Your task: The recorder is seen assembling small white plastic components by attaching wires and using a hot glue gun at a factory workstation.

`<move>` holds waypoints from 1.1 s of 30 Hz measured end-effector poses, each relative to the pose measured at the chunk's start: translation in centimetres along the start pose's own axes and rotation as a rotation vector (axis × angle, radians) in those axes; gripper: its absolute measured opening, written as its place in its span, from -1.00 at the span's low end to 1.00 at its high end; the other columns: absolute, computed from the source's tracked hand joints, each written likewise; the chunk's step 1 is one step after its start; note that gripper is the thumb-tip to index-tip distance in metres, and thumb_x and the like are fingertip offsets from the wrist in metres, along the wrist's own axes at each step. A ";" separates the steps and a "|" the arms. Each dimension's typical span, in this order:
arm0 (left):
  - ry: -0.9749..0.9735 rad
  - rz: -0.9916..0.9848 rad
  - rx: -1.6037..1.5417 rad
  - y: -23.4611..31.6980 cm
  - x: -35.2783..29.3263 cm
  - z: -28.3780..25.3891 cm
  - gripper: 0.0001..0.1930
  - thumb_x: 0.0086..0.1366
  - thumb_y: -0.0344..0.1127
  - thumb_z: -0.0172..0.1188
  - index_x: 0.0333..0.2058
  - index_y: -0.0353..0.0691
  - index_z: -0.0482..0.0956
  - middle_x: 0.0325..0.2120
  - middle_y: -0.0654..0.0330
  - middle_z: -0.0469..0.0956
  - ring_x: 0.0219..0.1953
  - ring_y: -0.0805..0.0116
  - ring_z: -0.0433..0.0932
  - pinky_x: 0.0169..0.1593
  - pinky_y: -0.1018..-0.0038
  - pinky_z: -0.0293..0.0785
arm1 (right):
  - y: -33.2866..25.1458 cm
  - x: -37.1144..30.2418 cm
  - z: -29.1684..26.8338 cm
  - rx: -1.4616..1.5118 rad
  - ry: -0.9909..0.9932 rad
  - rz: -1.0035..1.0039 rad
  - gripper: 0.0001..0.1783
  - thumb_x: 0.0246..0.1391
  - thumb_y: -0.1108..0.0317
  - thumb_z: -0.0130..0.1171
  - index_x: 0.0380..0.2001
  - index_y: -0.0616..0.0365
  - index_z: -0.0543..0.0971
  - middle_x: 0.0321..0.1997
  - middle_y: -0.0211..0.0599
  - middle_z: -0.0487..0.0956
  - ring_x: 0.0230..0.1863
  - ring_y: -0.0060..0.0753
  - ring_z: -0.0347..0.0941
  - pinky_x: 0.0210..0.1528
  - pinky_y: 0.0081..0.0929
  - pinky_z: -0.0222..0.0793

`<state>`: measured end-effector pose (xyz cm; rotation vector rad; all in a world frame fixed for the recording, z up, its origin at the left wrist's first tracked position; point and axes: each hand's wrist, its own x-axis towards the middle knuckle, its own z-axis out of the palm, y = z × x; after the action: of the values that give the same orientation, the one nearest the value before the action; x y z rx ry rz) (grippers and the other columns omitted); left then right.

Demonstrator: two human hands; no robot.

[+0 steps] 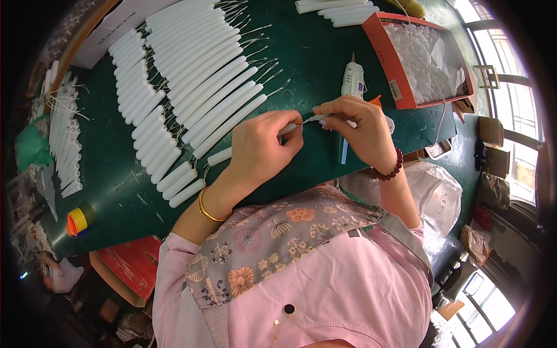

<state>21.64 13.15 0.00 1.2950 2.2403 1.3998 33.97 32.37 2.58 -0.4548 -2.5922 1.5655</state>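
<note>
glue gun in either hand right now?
No. The white glue gun lies on the green table beyond the hands; the left hand and right hand pinch a white tube between them.

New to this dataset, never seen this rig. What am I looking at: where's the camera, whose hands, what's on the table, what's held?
There is no machine here: a person works with two bare hands. The single picture comes from a fisheye camera worn on the head, looking down, so straight edges bend near the rim. The left hand pinches the end of a white curved tube; the right hand meets it at the tube's tip, holding something small and pale that I cannot make out. On the green table lie rows of similar white tubes, a white glue gun, an orange box of white parts and a roll of tape.
</note>
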 end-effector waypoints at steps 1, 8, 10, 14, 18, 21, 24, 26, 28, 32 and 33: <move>-0.015 -0.020 0.001 0.2 0.0 0.0 -0.86 0.17 -0.50 0.40 -0.26 -0.26 0.71 -0.48 0.15 0.67 -0.55 0.31 0.63 -0.41 0.46 0.53 | 0.2 -0.1 -0.1 -0.010 -0.009 -0.014 -0.72 0.19 0.67 0.30 -0.03 0.31 0.73 -0.06 -0.26 0.71 -0.08 -0.49 0.69 -0.02 -0.58 0.61; 0.021 0.156 0.197 -1.7 0.0 0.3 -0.87 0.11 -0.43 0.47 -0.37 -0.23 0.68 -0.39 0.21 0.61 -0.30 0.14 0.61 -0.26 0.26 0.54 | -0.4 -2.0 -3.6 -0.407 0.277 -0.207 -0.57 0.12 0.66 0.31 0.08 0.20 0.69 0.04 -0.14 0.68 0.06 -0.16 0.66 0.14 -0.35 0.55; 0.048 0.145 0.229 -2.1 0.3 0.0 -0.85 0.13 -0.37 0.48 -0.35 -0.19 0.68 -0.34 0.25 0.59 -0.27 0.18 0.60 -0.24 0.26 0.49 | 1.1 -3.4 -5.5 -0.592 0.333 -0.108 -0.55 0.11 0.64 0.29 0.10 0.18 0.68 0.10 -0.13 0.65 0.11 -0.07 0.63 0.21 -0.26 0.53; 0.165 0.102 0.481 -2.4 1.5 -1.4 -0.81 0.18 -0.31 0.48 -0.27 -0.15 0.67 -0.28 0.28 0.56 -0.20 0.22 0.59 -0.20 0.25 0.46 | 2.3 -6.0 -6.0 -0.656 0.097 0.039 -0.27 0.02 0.62 0.27 0.33 0.05 0.50 0.28 -0.11 0.55 0.31 0.09 0.46 0.39 -0.11 0.36; 0.088 -0.021 0.537 -3.3 1.4 -1.4 -0.80 0.21 -0.32 0.47 -0.24 -0.18 0.66 -0.28 0.20 0.55 -0.16 0.18 0.59 -0.18 0.23 0.48 | 3.6 -5.2 -4.1 -0.799 0.164 0.045 -0.18 -0.08 0.69 0.20 0.34 0.06 0.42 0.21 -0.06 0.53 0.26 0.15 0.45 0.31 -0.04 0.39; 0.071 -0.055 0.516 -3.6 1.3 -1.2 -0.80 0.21 -0.36 0.47 -0.22 -0.21 0.66 -0.27 0.19 0.56 -0.16 0.15 0.61 -0.14 0.23 0.54 | 3.7 -3.6 -2.8 -0.787 0.223 -0.024 -0.19 -0.13 0.70 0.20 0.29 0.05 0.43 0.08 -0.09 0.57 0.18 0.14 0.49 0.25 -0.03 0.42; 0.087 0.053 0.495 -3.8 1.5 -1.3 -0.82 0.23 -0.33 0.45 -0.27 -0.21 0.63 -0.31 0.18 0.57 -0.22 0.17 0.62 -0.21 0.24 0.55 | 3.9 -2.6 -3.2 -0.826 0.178 -0.028 -0.27 -0.15 0.69 0.22 0.20 0.03 0.51 0.02 -0.10 0.61 0.06 0.14 0.56 0.15 -0.05 0.50; 0.102 0.001 0.371 -3.3 1.4 -1.3 -0.83 0.25 -0.35 0.43 -0.26 -0.22 0.63 -0.33 0.17 0.60 -0.30 0.18 0.64 -0.25 0.26 0.55 | 3.9 -2.4 -3.3 -0.677 0.269 -0.062 -0.34 -0.17 0.68 0.25 0.11 0.06 0.57 0.00 -0.12 0.61 -0.02 0.12 0.61 0.05 -0.12 0.57; 0.119 -0.051 0.242 -2.7 1.5 -1.2 -0.85 0.26 -0.37 0.42 -0.26 -0.22 0.63 -0.36 0.16 0.63 -0.37 0.19 0.65 -0.30 0.28 0.56 | 4.2 -2.6 -3.9 -0.680 0.238 -0.070 -0.42 -0.14 0.63 0.35 0.06 0.13 0.60 0.06 -0.10 0.60 -0.07 0.10 0.63 -0.03 -0.19 0.61; 0.145 -0.105 0.025 -2.6 1.6 -1.0 -0.89 0.29 -0.40 0.38 -0.25 -0.20 0.65 -0.37 0.16 0.70 -0.50 0.23 0.67 -0.39 0.34 0.56 | 5.3 -2.3 -3.7 -0.630 0.262 -0.366 -0.57 -0.04 0.54 0.46 -0.04 0.23 0.63 0.22 -0.02 0.56 -0.12 0.00 0.66 -0.13 -0.23 0.66; 0.161 -0.082 0.032 -2.6 1.5 -1.0 -0.90 0.29 -0.40 0.38 -0.24 -0.18 0.66 -0.37 0.17 0.71 -0.50 0.25 0.68 -0.40 0.37 0.56 | 5.1 -2.4 -3.4 -0.631 0.243 -0.401 -0.59 -0.04 0.54 0.46 -0.06 0.24 0.63 0.23 -0.01 0.57 -0.13 -0.02 0.67 -0.13 -0.25 0.67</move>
<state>18.67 13.27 -1.20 1.1214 2.3994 1.4930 38.08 36.79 -0.11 -0.1254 -2.7045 0.5248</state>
